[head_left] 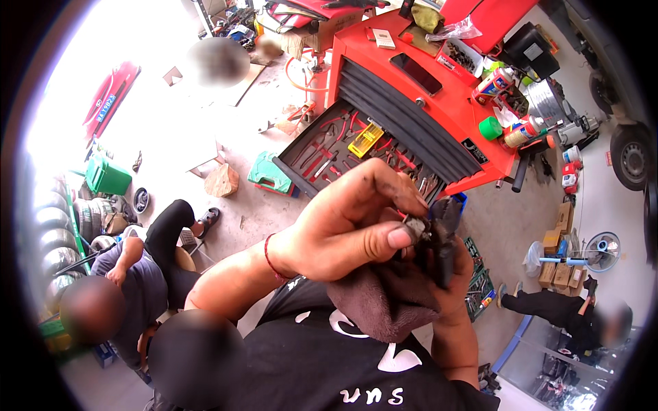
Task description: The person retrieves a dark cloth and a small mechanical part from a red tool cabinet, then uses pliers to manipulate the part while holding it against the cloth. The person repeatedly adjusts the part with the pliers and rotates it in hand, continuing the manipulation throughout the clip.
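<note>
In front of my chest, my left hand, with a red cord at its wrist, pinches a small dirty grey piece between thumb and fingers. My right hand is wrapped round a black part of irregular shape, whose kind I cannot make out. Some of its fingers are hidden behind the part and a brown cloth. The cloth hangs below both hands. The grey piece sits right against the black part; whether they are joined is unclear.
Beyond my hands stands a red tool cabinet, its drawer of pliers pulled out. A phone and spray cans lie or stand on top. One person sits at left, another is at right. A fan stands near boxes.
</note>
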Available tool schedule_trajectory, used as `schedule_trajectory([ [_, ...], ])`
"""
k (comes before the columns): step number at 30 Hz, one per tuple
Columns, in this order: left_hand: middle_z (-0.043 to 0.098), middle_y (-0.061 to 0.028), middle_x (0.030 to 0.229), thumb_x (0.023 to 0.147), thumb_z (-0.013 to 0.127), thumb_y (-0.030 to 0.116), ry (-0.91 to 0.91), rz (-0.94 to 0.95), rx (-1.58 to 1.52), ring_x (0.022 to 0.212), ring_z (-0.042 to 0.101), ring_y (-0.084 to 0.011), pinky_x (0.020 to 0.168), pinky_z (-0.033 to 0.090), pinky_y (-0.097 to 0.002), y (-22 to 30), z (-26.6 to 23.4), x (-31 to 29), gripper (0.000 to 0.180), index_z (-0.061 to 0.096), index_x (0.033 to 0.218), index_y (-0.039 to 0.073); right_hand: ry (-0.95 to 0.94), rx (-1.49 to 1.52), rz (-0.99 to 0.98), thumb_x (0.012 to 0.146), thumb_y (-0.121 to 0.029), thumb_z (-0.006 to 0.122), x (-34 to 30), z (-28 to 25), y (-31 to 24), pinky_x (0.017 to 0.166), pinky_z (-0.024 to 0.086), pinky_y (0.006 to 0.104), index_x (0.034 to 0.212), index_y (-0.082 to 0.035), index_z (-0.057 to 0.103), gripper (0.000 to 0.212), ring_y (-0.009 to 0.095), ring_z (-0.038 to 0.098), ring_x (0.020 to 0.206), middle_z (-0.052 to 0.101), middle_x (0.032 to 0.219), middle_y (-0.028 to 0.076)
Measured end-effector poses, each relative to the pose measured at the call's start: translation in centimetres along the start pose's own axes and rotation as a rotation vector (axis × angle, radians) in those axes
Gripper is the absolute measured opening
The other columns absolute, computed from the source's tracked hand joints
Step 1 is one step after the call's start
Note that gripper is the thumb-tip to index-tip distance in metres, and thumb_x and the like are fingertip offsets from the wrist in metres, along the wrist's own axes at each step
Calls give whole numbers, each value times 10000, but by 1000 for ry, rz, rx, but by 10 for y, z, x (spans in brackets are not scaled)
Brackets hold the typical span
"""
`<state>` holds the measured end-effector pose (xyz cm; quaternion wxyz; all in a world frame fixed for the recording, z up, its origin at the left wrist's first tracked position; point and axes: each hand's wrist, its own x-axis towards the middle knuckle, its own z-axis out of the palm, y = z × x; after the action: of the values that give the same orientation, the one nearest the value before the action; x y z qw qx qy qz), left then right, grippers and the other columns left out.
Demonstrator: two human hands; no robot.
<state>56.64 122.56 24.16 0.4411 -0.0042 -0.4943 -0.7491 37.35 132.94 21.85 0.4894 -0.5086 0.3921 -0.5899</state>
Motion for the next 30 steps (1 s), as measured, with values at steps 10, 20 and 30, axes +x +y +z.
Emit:
schedule_trajectory([
  [10,523,-172,1111,969,660,162,42,56,107,725,485,-112,602,406,-231,7,-6,7,354,453,1199,-10,-151,-1078,-432,556,26,686,26,-33,-73,875,509,436,1338,-165,608,809,337,587,1049,569,1225,204],
  [20,540,-132,1209,982,628,84,-55,41,224,1049,577,-153,884,501,-297,7,-12,5,392,407,1284,-33,-152,-1567,-541,530,24,723,23,-31,-110,964,467,499,1366,-203,583,878,403,556,1113,566,1271,199],
  [30,547,-214,1099,993,613,153,17,40,326,685,507,-80,680,443,-223,2,0,11,343,391,1204,-2,-166,-1616,-507,532,22,705,23,-32,-119,1032,420,575,1364,-204,577,872,418,557,1131,566,1262,203],
])
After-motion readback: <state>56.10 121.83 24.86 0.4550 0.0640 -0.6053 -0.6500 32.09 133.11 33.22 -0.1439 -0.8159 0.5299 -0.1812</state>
